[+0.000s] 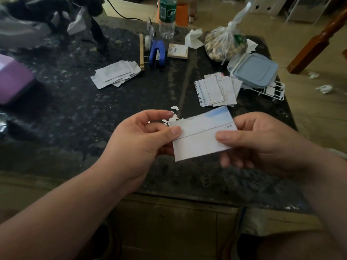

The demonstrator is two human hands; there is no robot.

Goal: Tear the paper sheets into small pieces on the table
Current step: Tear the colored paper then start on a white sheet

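Note:
A white paper sheet [199, 136] with a thin line and a pale blue corner is held above the near part of the dark table [78, 109]. My left hand [142, 136] pinches its left edge between thumb and fingers. My right hand [261, 141] pinches its right edge, thumb on top. Small torn white pieces [173, 114] lie on the table just behind the sheet. One stack of paper sheets [117, 73] lies at the middle left, another stack [217, 91] with printed text at the right.
At the back stand a blue stapler [157, 53], a wooden holder [141, 51], a small booklet [178, 51], a water bottle [167, 17] and a tied plastic bag [223, 44]. A blue-lidded box [255, 71] sits on a white rack at the right. A purple box [13, 77] is at the left edge.

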